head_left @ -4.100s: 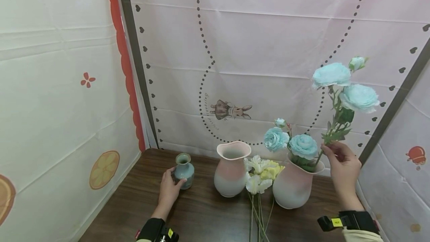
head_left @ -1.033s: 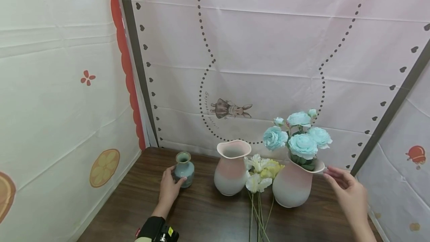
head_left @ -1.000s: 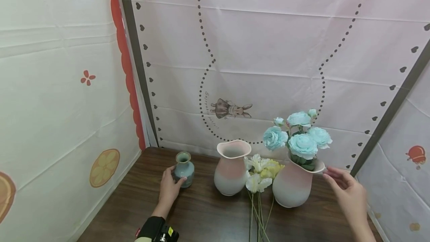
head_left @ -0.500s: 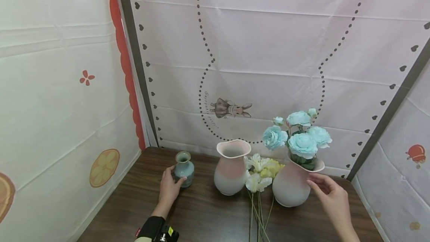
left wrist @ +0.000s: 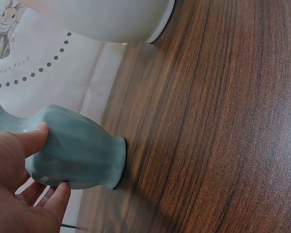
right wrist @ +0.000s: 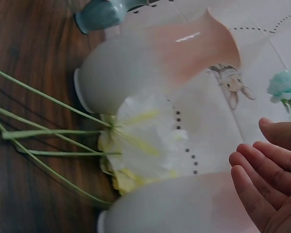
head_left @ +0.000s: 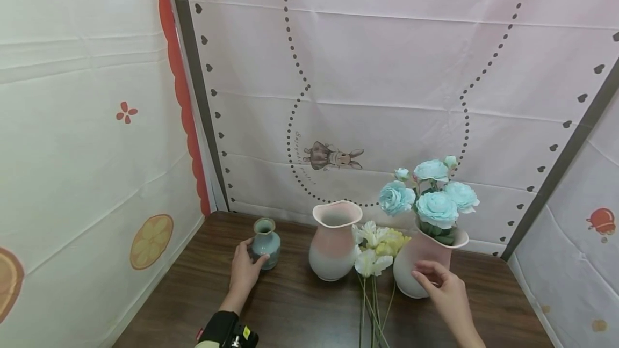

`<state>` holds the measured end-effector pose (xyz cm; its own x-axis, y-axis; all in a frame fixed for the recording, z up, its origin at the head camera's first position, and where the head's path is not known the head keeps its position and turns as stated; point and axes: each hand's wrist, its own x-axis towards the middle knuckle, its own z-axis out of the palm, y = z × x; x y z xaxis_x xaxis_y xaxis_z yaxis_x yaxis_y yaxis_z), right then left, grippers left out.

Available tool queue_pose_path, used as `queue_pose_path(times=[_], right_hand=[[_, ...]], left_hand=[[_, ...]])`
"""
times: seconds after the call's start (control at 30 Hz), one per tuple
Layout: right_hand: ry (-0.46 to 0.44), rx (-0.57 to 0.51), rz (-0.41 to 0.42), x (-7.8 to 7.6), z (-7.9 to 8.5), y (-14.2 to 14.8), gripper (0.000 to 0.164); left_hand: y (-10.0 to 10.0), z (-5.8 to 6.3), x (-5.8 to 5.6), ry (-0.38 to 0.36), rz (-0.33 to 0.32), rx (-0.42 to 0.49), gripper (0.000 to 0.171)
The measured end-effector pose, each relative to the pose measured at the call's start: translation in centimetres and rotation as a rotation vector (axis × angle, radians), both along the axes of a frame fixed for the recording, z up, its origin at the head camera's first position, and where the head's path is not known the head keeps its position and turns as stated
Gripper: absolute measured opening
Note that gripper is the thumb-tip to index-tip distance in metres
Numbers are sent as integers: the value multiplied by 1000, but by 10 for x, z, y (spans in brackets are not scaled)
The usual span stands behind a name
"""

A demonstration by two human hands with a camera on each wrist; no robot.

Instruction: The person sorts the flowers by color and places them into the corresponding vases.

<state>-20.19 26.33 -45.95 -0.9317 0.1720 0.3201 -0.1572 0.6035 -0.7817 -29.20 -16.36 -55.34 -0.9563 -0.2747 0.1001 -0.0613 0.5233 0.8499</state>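
My left hand [head_left: 245, 270] grips the small blue-green vase [head_left: 271, 248], which stands upright at the left of the table; in the left wrist view thumb and fingers wrap its body [left wrist: 77, 150]. My right hand [head_left: 446, 293] hovers in front of the right pink-and-white vase [head_left: 407, 270], fingers loosely bent and holding nothing. Pale blue artificial roses [head_left: 437, 209] stand in that vase, their lower stems hidden inside. White and yellow artificial flowers [head_left: 369, 263] lie on the table left of it, also seen as a white bloom [right wrist: 140, 133] in the right wrist view.
A second pink-and-white vase [head_left: 332, 251] with a wavy rim stands between the small vase and the lying flowers. Long green stems [head_left: 374, 310] reach toward the near table edge. Printed cloth walls [head_left: 387, 69] enclose the wooden table [head_left: 290, 310] at the back and sides.
The right hand put the blue rose stem into the right vase and let go. It then moved left and down across the vase's front. My left hand stays on the small vase.
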Motion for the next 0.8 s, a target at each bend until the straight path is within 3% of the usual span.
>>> queue_pose_path(times=[0.3,0.67,0.8], right_hand=[[14,-41,31,-5,-23,-15,14],[-135,-99,67,-7,-35,-30,18],[-145,-111,81,-6,-43,-36,16]], left_hand=[[0,0,-1,-8,-1,3,64],[0,1,-1,-12,-4,4,65],[0,0,-1,-6,-7,4,64]])
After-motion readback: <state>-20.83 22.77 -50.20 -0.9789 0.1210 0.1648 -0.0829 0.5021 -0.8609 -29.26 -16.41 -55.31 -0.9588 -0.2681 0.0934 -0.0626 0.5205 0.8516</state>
